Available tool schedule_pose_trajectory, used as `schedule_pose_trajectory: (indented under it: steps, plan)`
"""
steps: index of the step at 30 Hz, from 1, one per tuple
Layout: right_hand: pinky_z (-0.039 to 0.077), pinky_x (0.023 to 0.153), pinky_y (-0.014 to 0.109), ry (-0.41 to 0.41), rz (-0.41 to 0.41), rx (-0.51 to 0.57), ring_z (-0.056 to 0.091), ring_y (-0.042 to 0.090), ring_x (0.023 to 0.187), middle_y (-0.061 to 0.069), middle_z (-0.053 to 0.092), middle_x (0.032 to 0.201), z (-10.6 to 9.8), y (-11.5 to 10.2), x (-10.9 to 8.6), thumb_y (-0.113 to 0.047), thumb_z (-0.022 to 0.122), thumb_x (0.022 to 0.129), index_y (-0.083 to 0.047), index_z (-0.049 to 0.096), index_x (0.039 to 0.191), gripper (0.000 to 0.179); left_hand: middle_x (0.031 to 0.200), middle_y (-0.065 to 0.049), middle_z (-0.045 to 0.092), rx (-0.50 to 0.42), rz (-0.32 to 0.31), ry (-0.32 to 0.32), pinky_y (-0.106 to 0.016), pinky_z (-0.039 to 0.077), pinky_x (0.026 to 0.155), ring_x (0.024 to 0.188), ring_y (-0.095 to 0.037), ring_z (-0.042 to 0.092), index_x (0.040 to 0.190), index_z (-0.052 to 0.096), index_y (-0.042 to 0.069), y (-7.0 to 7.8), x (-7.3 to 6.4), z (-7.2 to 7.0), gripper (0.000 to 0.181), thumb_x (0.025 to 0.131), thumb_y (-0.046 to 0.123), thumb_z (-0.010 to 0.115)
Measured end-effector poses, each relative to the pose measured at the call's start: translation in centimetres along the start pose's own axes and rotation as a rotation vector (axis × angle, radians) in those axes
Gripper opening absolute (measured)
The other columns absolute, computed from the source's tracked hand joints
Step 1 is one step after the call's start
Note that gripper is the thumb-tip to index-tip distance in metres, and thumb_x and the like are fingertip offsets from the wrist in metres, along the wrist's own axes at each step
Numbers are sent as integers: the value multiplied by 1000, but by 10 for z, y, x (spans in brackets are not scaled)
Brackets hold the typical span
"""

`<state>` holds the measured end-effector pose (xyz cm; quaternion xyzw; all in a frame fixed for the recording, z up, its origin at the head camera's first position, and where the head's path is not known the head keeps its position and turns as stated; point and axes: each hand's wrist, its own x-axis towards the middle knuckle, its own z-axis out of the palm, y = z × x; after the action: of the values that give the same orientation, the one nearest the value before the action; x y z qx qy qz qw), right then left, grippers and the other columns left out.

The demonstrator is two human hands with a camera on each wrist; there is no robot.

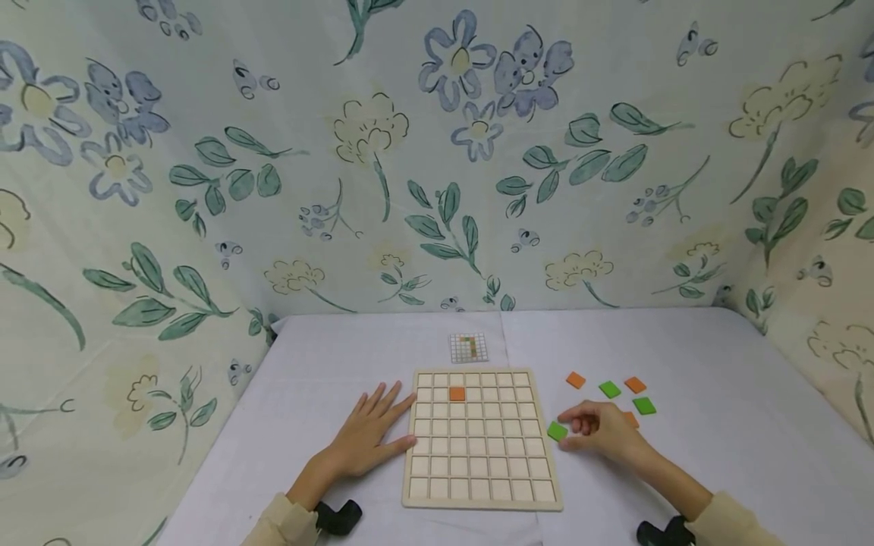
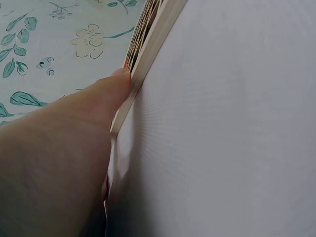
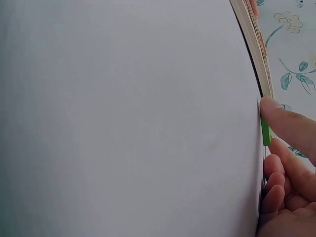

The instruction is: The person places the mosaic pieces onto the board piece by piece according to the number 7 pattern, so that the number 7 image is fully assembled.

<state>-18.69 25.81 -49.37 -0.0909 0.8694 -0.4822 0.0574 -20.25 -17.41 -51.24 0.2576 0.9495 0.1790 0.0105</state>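
A wooden grid board [image 1: 482, 504] lies on the white-covered table, with one orange tile [image 1: 457, 393] in its upper part. My left hand [image 1: 365, 438] is spread flat at the board's left side, and its thumb [image 2: 111, 91] touches the board's edge in the left wrist view. Beside the board's right edge, my right hand [image 1: 604, 434] pinches a green square tile [image 1: 557, 431] between thumb and index finger. The right wrist view shows that green tile [image 3: 265, 131] edge-on between the two fingertips, its other fingers curled underneath.
Right of the board lie loose tiles: an orange tile [image 1: 576, 380], a green tile [image 1: 610, 389], another orange tile [image 1: 635, 384] and another green tile [image 1: 644, 406]. One more orange tile [image 1: 631, 418] is partly hidden behind my right hand. A small pattern card [image 1: 468, 348] lies beyond the board.
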Motion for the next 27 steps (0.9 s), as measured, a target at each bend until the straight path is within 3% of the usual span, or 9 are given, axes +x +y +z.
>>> schedule_pose_trajectory:
  steps: [13, 27]
  plan:
    - [38, 56, 20, 7, -70, -64, 45, 8, 66, 3, 54, 75, 2, 1, -1, -3, 87, 72, 2, 73, 97, 29, 166, -5, 15, 8, 2, 3, -60, 5, 118, 151, -34, 7, 159, 28, 29, 0, 0, 1, 75, 96, 69, 43]
    - [36, 54, 21, 20, -135, -82, 43, 7, 64, 2, 53, 74, 2, 3, -1, -9, 88, 74, 0, 74, 97, 29, 166, -5, 15, 4, -5, 0, -60, 5, 118, 151, -34, 7, 159, 29, 29, 1, 0, 1, 75, 96, 68, 44]
